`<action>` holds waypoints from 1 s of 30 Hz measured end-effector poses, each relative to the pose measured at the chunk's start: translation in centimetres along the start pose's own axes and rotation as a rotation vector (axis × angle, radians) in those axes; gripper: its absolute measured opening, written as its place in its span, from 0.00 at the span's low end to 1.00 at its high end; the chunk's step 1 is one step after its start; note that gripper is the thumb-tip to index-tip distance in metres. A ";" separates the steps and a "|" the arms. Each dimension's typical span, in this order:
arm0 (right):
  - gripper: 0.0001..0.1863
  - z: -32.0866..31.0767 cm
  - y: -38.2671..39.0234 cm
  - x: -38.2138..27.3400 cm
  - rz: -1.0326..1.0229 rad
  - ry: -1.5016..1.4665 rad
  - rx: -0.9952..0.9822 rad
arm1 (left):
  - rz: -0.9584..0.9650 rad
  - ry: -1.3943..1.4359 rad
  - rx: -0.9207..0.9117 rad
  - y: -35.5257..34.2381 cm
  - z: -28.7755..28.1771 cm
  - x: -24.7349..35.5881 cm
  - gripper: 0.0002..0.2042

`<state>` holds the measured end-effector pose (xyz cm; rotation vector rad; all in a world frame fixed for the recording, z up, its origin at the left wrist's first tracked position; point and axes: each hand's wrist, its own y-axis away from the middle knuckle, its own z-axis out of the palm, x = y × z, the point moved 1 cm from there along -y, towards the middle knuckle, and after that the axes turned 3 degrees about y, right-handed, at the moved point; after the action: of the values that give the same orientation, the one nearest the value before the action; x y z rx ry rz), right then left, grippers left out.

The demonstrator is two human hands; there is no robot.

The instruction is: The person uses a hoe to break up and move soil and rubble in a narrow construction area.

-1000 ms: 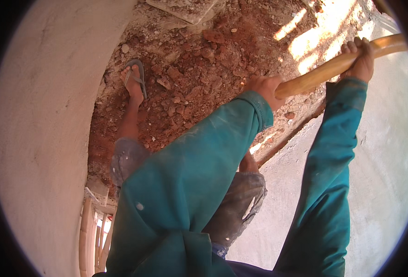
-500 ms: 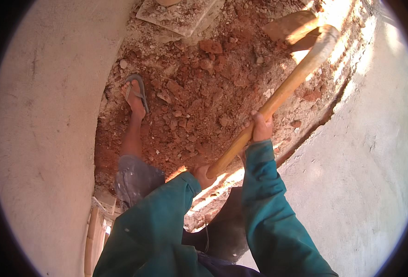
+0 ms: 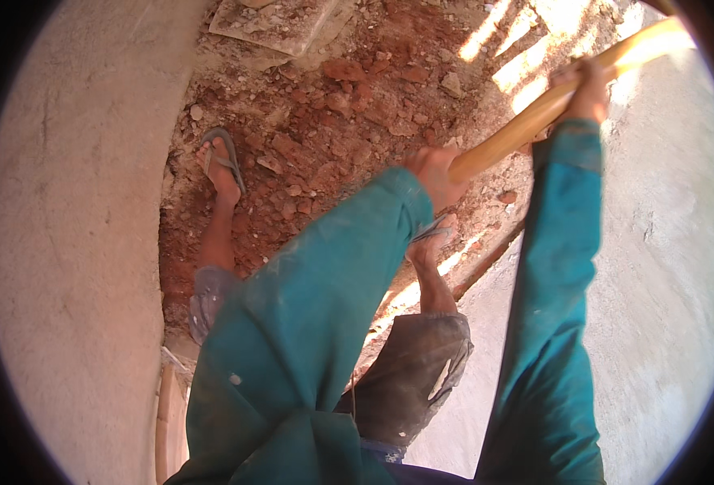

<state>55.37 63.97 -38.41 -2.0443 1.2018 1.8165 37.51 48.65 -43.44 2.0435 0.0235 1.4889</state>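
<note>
My left hand (image 3: 441,175) is wrapped round the butt end of a hoe's pale wooden handle (image 3: 512,137). Farther up the same handle, my right hand (image 3: 589,95) grips it, slightly blurred. The hoe slants up to the right over the sunlit edge of the ground, and its blade lies outside the picture. Beneath it spreads broken red earth (image 3: 316,137) with clods and stones. Green sleeves cover both of my arms.
A rough plastered wall (image 3: 82,226) rises on the left, another pale wall (image 3: 656,267) on the right. A dusty flat slab (image 3: 268,31) lies at the far left of the soil. My sandalled feet stand apart on the rubble.
Both hands have carried the hoe up and to the right. The blade, earlier visible near the ground at the far right, has left the picture. My right foot has come into sight.
</note>
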 end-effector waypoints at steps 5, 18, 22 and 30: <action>0.09 -4.6 16.0 22.3 0.512 0.246 -0.137 | -0.674 0.149 -0.206 22.7 4.9 -8.4 0.11; 0.11 2.0 15.3 4.7 0.041 -0.272 -0.271 | 0.120 0.034 0.044 9.9 -2.2 -7.6 0.12; 0.10 7.1 3.2 -4.9 -0.265 -0.234 -0.176 | 0.130 0.065 0.049 -1.9 -7.3 -0.3 0.13; 0.14 12.3 7.7 15.0 0.285 0.446 -0.121 | -0.485 0.081 0.002 8.9 -9.4 -7.5 0.19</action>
<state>40.13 59.33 -51.93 -2.5544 1.6010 1.6200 23.68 42.98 -43.90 1.8071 0.5153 1.2567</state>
